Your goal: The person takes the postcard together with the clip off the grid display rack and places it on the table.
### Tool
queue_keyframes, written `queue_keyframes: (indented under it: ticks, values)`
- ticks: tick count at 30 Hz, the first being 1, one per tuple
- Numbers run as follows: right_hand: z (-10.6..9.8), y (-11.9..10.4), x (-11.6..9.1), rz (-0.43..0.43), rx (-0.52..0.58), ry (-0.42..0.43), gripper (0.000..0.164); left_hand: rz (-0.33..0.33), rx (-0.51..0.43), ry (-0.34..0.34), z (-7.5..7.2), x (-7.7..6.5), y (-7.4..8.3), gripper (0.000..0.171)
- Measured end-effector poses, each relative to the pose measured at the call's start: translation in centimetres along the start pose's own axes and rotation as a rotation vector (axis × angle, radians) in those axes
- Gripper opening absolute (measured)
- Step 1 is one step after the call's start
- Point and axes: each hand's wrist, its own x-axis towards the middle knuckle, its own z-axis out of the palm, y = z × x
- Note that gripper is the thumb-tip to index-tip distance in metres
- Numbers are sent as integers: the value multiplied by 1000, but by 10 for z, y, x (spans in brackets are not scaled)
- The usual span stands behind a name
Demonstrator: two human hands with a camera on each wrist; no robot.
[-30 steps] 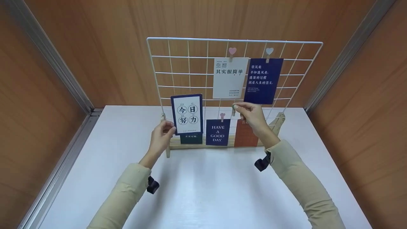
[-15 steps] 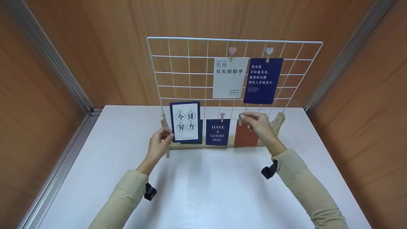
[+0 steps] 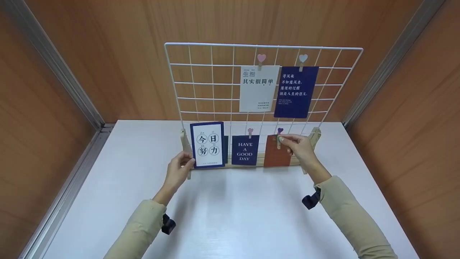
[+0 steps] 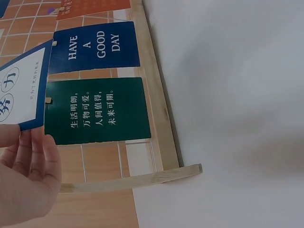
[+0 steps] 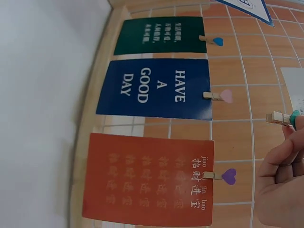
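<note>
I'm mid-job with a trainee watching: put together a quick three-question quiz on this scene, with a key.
1. Multiple choice: what colour borders the white card in the left hand?
A) red
B) blue
C) yellow

2. True or false: the HAVE A GOOD DAY card hangs between the green card and the orange card.

3. Fill the blank: the right hand pinches a wooden clip topped by a green ____ shape.

Key: 1. B; 2. True; 3. heart

Wood-grain panels (image 3: 115, 82) and metal strips (image 3: 56, 61) border a white table (image 3: 233, 219).
</note>
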Motion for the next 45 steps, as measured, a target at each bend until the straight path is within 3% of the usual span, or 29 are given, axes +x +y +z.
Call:
queue_keyframes:
  ticks: [4, 11, 25, 34, 45]
  values:
    - [-6, 5, -4, 41, -6, 8, 28, -19, -15, -8, 0, -4, -6, 6]
    - [-17, 13, -8, 42, -12, 2, 31, -77, -31, -18, -1, -10, -12, 6]
    - [-33, 27, -15, 54, -35, 11, 36, -102, -49, -17, -4, -20, -26, 9]
    - [-41, 35, -18, 75, -18, 28, 27, -115, -54, -26, -4, -24, -31, 6]
    - [-46, 43, -20, 117, -55, 36, 35, -163, -66, -45, -4, -30, -41, 9]
